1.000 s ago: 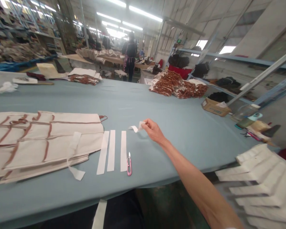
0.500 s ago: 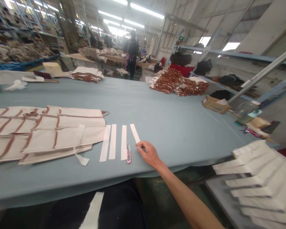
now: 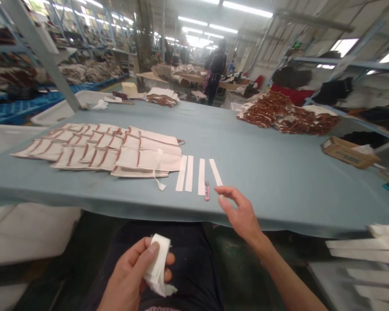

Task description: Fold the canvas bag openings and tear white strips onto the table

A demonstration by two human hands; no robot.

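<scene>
My left hand (image 3: pixel 131 274) is low over my dark trousers, shut on a folded wad of white fabric strip (image 3: pixel 157 263). My right hand (image 3: pixel 241 214) hangs open at the table's near edge, fingers apart and holding nothing. Nearest to it lie pink-handled thread snips (image 3: pixel 207 191) and a white fabric strip (image 3: pixel 215 172). Two more white strips (image 3: pixel 181 172) (image 3: pixel 201 177) and a third (image 3: pixel 189 173) lie side by side to their left. Beyond these, a stack of cream canvas pieces with brown stripes (image 3: pixel 116 151) spreads over the blue-grey table cover (image 3: pixel 272 185).
Brown-strapped bundles (image 3: pixel 288 113) and a cardboard box (image 3: pixel 348 152) sit on the table's far right. White folded pieces (image 3: pixel 366 255) stack at lower right, and a white bin (image 3: pixel 26 229) stands at left. A person (image 3: pixel 215 71) stands beyond, among tables and shelves.
My left hand has come into view holding the white fabric. My right hand has drawn back from the strips and opened. The view has swung left, and the fourth strip now lies beside the others.
</scene>
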